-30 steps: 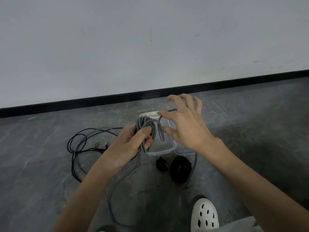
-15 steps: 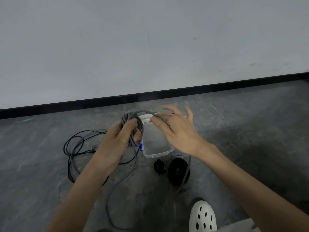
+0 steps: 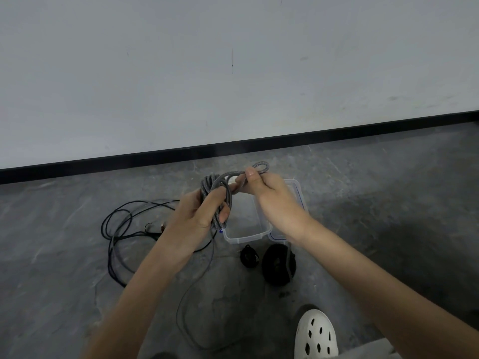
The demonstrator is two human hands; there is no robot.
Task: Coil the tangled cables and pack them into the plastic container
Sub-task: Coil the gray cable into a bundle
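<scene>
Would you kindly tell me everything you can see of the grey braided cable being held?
The grey braided cable looks fabric-sheathed. Most of it is gathered into several upright loops gripped by the left hand. One strand runs right to a small bend pinched by the right hand. A loose tail hangs below the left hand and curves across the floor toward the camera.

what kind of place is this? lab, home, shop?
Probably a bare indoor room; exact type unclear. Plain white wall, black baseboard, grey stone-like floor. The container and black cable lie directly on the floor.
</scene>
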